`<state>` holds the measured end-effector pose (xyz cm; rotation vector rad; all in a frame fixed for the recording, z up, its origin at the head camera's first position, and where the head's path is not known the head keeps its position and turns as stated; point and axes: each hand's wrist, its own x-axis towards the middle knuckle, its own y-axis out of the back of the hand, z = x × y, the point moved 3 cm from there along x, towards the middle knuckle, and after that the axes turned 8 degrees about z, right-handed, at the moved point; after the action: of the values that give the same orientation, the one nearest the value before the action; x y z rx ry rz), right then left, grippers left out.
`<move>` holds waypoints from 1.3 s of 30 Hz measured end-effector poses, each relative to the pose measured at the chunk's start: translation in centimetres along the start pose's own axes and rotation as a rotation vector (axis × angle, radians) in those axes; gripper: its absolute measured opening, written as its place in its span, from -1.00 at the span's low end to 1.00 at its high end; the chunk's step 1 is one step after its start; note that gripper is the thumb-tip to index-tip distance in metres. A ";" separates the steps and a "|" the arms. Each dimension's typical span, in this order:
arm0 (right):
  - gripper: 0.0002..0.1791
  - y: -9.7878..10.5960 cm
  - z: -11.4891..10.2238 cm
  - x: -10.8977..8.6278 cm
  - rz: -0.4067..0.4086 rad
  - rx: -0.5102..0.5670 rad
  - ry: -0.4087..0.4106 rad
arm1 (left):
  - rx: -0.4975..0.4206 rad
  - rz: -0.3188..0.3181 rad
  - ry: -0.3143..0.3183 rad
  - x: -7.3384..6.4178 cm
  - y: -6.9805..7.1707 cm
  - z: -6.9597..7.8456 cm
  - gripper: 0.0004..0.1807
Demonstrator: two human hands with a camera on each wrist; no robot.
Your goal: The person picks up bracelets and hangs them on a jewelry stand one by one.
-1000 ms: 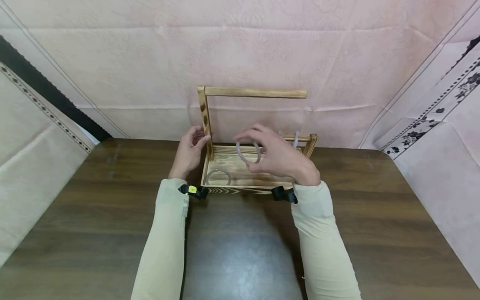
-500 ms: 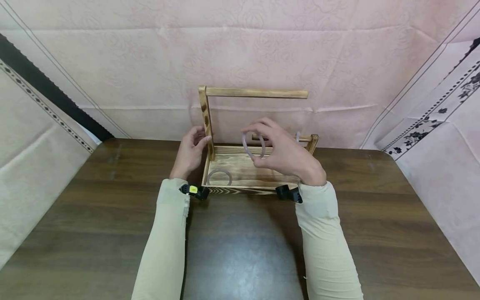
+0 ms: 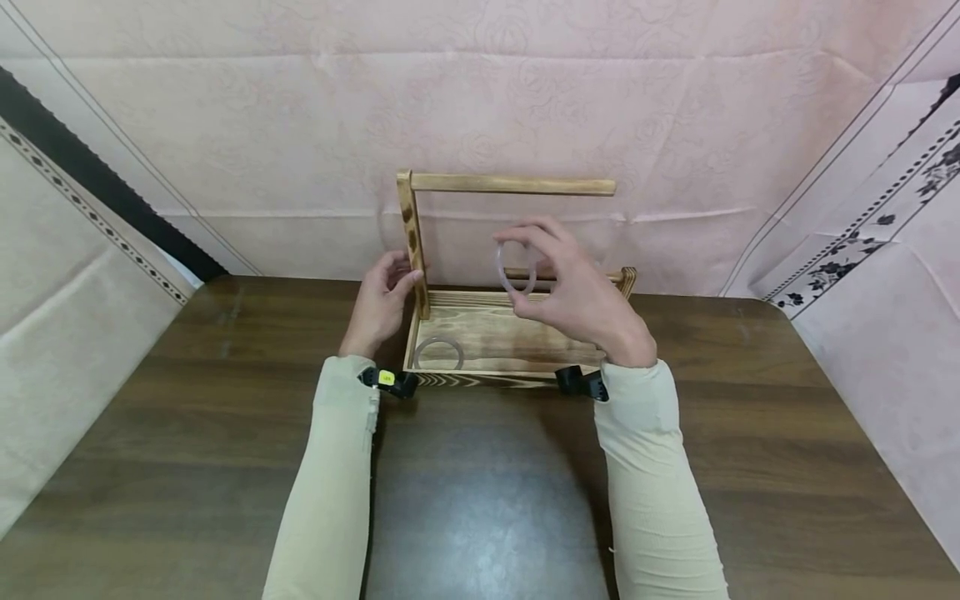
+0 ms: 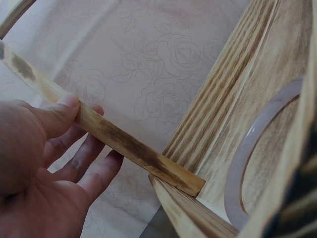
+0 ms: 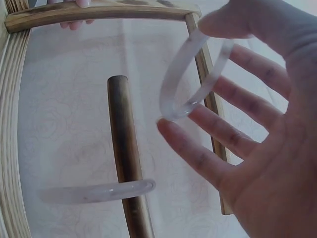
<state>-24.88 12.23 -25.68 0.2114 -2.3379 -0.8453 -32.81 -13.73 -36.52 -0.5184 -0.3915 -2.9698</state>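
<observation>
A wooden rack has a tray base [image 3: 487, 333], a left post [image 3: 412, 233], a long upper bar [image 3: 513, 184] and a shorter lower bar [image 5: 123, 129]. My left hand [image 3: 378, 304] pinches the post between thumb and fingers. My right hand [image 3: 581, 304] holds a pale translucent bangle [image 5: 174, 82] by its rim, thumb on one side and a fingertip opposite. In the head view it overlaps the free end of the lower bar. A second bangle [image 5: 99, 192] hangs on that bar, hidden behind the hand in the head view. Another bangle [image 4: 234, 178] lies in the tray's left corner.
The rack stands at the back of a dark wooden table [image 3: 480, 500]. Pink patterned cloth [image 3: 480, 108] hangs right behind it, with white cloth [image 3: 885, 350] on the right side. The upper bar extends above the right hand.
My right hand has moved up and to the right with the bangle, toward the free end of the lower bar. The left hand stays on the post.
</observation>
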 end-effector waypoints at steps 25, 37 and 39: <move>-0.30 1.9 1.1 0.1 0.233 -0.008 0.051 | -0.025 -0.003 0.028 -0.1 -0.2 -0.1 -0.63; -0.28 2.5 1.7 0.1 0.308 -0.012 0.020 | -0.009 -0.001 0.018 0.0 -0.1 0.0 -0.64; -0.28 2.6 1.8 0.1 0.311 -0.009 0.007 | -0.009 0.000 0.018 0.0 -0.1 0.0 -0.64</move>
<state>-25.87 15.14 -25.07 -0.1508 -2.2808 -0.6986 -32.83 -13.64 -36.53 -0.4925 -0.3760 -2.9754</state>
